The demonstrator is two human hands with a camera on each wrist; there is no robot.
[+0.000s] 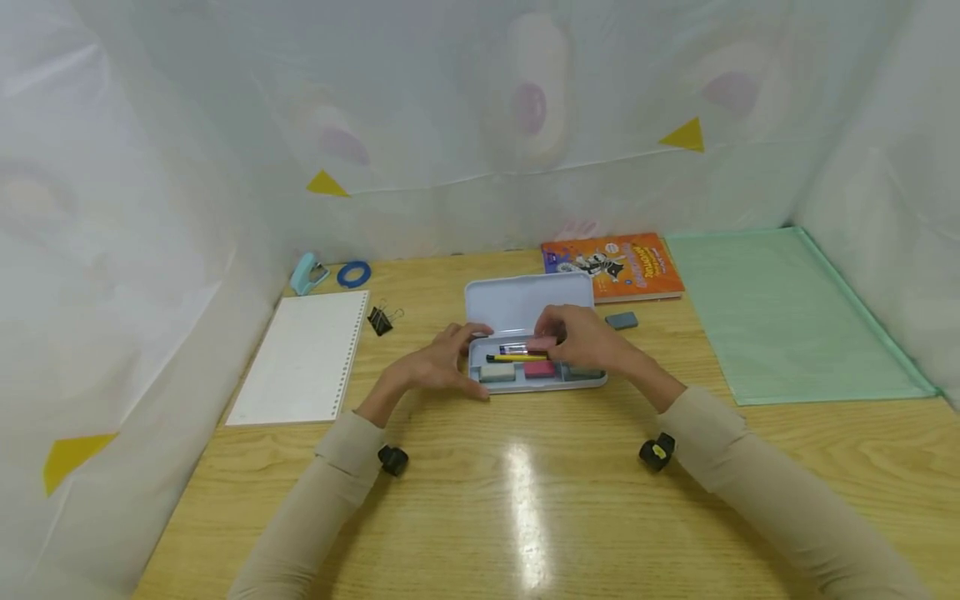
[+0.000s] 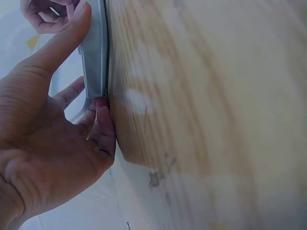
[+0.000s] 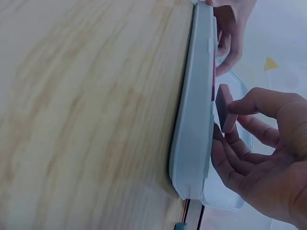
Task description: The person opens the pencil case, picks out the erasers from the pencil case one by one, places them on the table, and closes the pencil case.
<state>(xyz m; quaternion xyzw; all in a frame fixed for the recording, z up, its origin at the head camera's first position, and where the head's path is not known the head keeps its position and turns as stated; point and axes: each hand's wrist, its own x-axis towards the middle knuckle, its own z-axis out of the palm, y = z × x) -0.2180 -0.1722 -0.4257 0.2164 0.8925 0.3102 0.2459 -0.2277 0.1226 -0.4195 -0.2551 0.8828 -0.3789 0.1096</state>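
A pale blue pencil case lies on the table with its lid raised at the back. My left hand holds the case's left end, thumb along the front and fingers round the side. Above the tray, my right hand pinches a pink eraser between thumb and fingers. Inside the case are a whitish eraser, a brighter pink eraser, a dark grey eraser and a yellow pencil. My right fingers partly cover the tray's right side.
A blue-grey eraser lies right of the lid, before an orange book. Farther right is a greenish transparent sheet. To the left are a white notebook, black binder clip, blue ring and light blue stapler-like tool.
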